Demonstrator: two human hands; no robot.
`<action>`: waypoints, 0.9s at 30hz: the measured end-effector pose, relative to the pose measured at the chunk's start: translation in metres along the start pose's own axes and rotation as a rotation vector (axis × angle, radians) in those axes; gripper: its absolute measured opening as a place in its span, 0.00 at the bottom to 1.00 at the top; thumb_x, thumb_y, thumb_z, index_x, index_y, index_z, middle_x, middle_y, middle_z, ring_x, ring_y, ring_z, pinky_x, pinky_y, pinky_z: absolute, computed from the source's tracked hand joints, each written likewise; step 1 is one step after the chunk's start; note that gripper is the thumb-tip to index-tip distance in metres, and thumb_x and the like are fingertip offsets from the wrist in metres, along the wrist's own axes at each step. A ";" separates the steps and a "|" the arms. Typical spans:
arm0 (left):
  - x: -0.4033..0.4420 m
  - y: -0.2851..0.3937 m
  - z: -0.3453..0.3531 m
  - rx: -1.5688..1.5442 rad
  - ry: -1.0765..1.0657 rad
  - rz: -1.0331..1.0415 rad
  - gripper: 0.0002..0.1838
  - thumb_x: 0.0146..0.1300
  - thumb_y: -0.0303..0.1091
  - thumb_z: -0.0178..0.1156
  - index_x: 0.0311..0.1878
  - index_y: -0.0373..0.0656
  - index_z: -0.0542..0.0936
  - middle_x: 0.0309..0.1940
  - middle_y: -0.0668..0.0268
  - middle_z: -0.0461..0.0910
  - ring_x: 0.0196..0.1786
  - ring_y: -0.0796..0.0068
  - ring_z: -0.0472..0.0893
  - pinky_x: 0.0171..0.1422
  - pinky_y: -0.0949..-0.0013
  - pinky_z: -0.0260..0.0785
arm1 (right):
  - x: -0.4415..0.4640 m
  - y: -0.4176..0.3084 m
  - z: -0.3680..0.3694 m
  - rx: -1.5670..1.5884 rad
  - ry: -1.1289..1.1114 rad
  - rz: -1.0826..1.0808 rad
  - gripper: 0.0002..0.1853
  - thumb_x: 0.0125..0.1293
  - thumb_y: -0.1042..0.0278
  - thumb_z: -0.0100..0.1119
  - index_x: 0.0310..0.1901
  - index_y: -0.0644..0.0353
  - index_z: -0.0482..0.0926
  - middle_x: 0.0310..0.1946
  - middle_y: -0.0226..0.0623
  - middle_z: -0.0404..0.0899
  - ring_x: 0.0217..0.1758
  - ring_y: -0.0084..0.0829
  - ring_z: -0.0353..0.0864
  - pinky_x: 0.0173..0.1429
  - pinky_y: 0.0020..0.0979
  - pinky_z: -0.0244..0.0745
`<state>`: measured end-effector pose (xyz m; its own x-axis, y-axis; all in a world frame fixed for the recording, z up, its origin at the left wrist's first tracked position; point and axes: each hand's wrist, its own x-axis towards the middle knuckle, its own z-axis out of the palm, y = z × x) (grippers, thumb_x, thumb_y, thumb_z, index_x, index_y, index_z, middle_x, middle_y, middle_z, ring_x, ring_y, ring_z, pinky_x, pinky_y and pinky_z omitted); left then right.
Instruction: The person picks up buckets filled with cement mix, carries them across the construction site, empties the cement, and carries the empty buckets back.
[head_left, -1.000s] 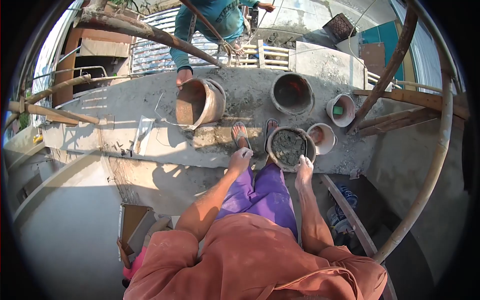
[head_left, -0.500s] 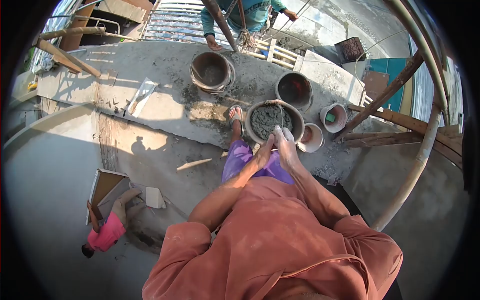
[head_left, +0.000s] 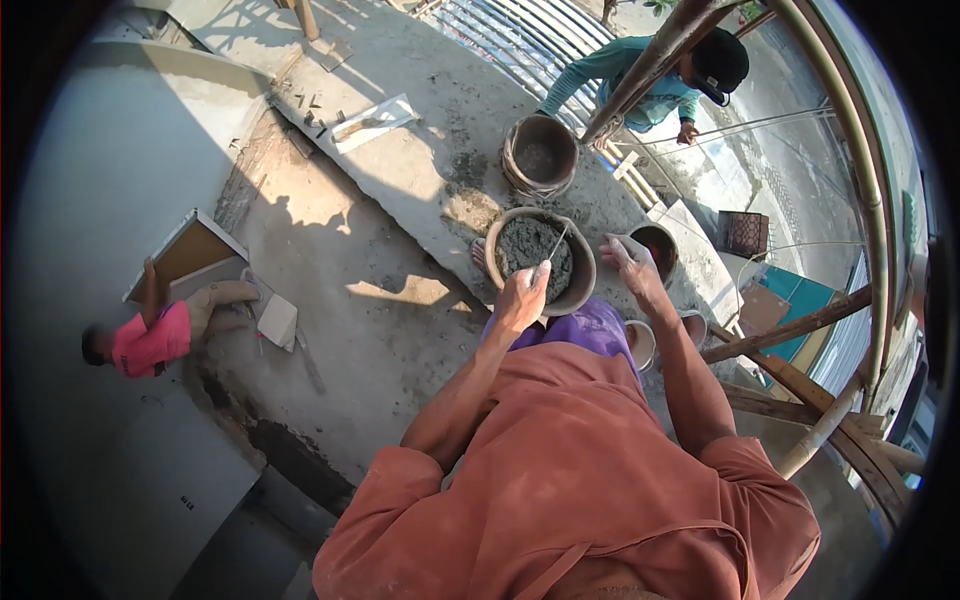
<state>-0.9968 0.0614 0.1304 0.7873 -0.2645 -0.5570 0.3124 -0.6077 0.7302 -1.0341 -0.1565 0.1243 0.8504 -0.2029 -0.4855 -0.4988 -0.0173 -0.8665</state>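
Observation:
My left hand [head_left: 525, 297] is closed around a thin cord or wire [head_left: 559, 243] that runs to the far rim of a bucket. This bucket [head_left: 582, 290], filled with wet grey mortar [head_left: 532, 247], stands by my legs. To its right my right hand [head_left: 632, 264] is raised, fingers apart, holding nothing that I can see. Behind that hand, partly hidden by it, is a dark bucket [head_left: 668, 238]. Beyond the mortar bucket stands another bucket [head_left: 540, 157], its inside dark grey.
A co-worker in a teal shirt [head_left: 650, 85] leans over the platform's far side, one arm towards the far bucket. Below left, a person in a pink shirt [head_left: 155, 338] holds a framed panel [head_left: 190, 262]. Wooden poles [head_left: 790, 325] stand at right. A white board [head_left: 375, 122] lies on the concrete.
My hands were together over the mortar bucket; now the right has moved away to the right. My view has turned, and the co-worker in teal has leaned further in.

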 end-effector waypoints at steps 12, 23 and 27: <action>0.010 -0.052 -0.176 -0.157 0.285 -0.397 0.31 0.64 0.54 0.40 0.35 0.29 0.76 0.28 0.44 0.75 0.37 0.50 0.76 0.42 0.58 0.65 | 0.006 0.124 -0.064 -0.303 0.185 0.460 0.13 0.63 0.60 0.45 0.34 0.64 0.71 0.20 0.35 0.74 0.18 0.23 0.72 0.20 0.24 0.65; 0.032 -0.115 -0.299 -0.671 0.770 -0.470 0.22 0.66 0.51 0.42 0.19 0.50 0.61 0.12 0.76 0.55 0.14 0.82 0.56 0.18 0.74 0.50 | 0.171 0.032 0.040 -0.378 -0.118 0.203 0.06 0.54 0.73 0.56 0.32 0.65 0.73 0.22 0.34 0.74 0.22 0.24 0.74 0.27 0.25 0.70; 0.051 -0.131 -0.338 -0.887 0.815 -0.468 0.22 0.66 0.51 0.42 0.17 0.52 0.59 0.10 0.76 0.53 0.12 0.82 0.54 0.16 0.74 0.48 | 0.254 -0.003 0.065 -0.416 -0.127 0.144 0.06 0.49 0.73 0.61 0.26 0.62 0.72 0.21 0.34 0.74 0.21 0.23 0.73 0.25 0.25 0.69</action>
<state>-0.8181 0.3805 0.1397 0.5053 0.5581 -0.6581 0.6418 0.2667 0.7190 -0.8063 -0.1442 -0.0041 0.7684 -0.1104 -0.6304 -0.6159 -0.3950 -0.6816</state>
